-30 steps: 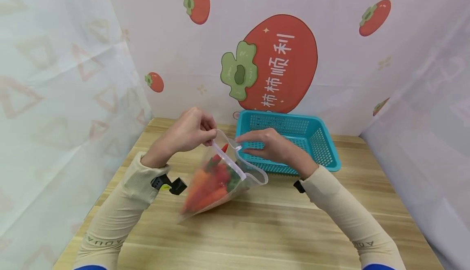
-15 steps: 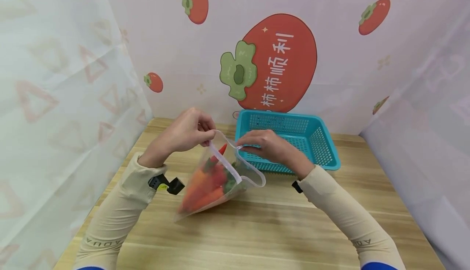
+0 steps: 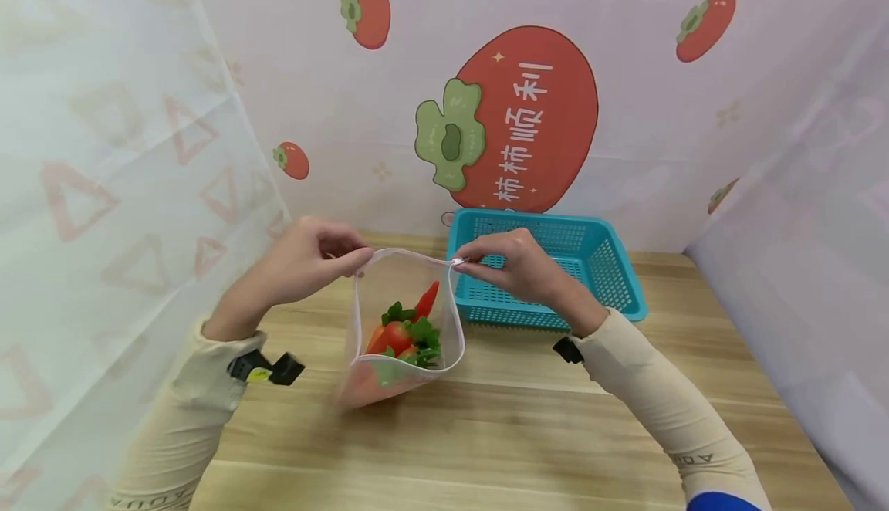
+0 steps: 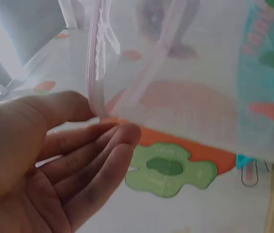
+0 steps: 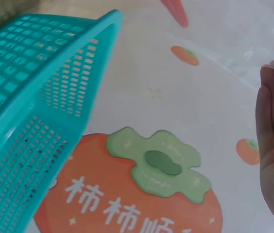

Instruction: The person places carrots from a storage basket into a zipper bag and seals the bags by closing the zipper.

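A clear zip bag (image 3: 371, 389) with a pale rim stands on the table, its mouth wide and facing up. Inside are a red chili (image 3: 427, 301), a round red tomato (image 3: 397, 336), green leaves (image 3: 424, 332) and something orange partly covered by them. My left hand (image 3: 305, 260) pinches the bag's left rim between thumb and fingertips, also seen in the left wrist view. At the opposite corner, my right hand (image 3: 510, 264) pinches the white slider (image 3: 456, 262). The right wrist view catches that hand at its right edge, the chili (image 5: 177, 12) near the top.
Behind the right hand stands a turquoise perforated basket (image 3: 614, 279) against the back wall. The wooden table (image 3: 486, 441) runs between cloth walls on both sides. Persimmon drawings and writing cover the backdrop (image 3: 646, 125).
My left hand has moved left and pulled the rim with it, so the bag mouth has widened and the vegetables show through it. The right hand has stayed near the slider.
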A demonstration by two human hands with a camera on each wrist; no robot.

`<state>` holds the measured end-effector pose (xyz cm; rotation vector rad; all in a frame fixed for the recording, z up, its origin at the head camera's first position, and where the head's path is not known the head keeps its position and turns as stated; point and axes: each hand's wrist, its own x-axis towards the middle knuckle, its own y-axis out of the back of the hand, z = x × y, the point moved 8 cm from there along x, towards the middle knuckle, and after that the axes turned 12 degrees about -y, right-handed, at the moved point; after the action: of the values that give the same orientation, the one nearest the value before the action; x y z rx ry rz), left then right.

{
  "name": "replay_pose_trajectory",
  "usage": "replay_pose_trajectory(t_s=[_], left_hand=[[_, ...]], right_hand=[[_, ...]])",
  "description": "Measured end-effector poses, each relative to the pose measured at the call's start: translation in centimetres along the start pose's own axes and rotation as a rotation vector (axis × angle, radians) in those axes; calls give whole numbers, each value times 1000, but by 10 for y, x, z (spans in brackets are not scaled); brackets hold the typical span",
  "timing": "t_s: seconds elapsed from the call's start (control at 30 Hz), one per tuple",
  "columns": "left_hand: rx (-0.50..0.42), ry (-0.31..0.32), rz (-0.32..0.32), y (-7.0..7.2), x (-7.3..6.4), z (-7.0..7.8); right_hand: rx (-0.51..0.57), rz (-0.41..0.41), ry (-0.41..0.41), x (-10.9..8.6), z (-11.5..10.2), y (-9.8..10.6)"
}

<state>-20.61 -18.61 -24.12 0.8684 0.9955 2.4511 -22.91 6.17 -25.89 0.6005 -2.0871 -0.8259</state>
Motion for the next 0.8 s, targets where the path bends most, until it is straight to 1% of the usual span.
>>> replay_pose_trajectory(t_s=[0.1, 0.27, 0.33, 0.4, 0.5, 0.6, 0.67, 0.73, 0.8], left_hand=[[-22, -12, 36, 8, -21, -5], [-109, -41, 90, 15, -53, -6], [-141, -63, 108, 16, -63, -6], [-169, -79, 126, 15, -69, -7], [-235, -67, 155, 9, -69, -13], [-289, -40, 204, -1, -60, -21], [-302, -30, 242, -8, -54, -26], [-317, -32, 283, -15, -49, -29], [-331, -51, 321, -20, -45, -30]], right_hand=[[10, 2, -46, 0, -2, 0], [43, 32, -124, -2, -6, 6], [72, 45, -169, -4, -6, 11], [101, 60, -227, -6, -4, 17], [138, 85, -323, -12, 6, 25], [162, 96, -402, -19, 15, 32], [188, 91, -446, -23, 21, 34], [213, 82, -484, -27, 27, 33], [238, 77, -515, -32, 33, 33]])
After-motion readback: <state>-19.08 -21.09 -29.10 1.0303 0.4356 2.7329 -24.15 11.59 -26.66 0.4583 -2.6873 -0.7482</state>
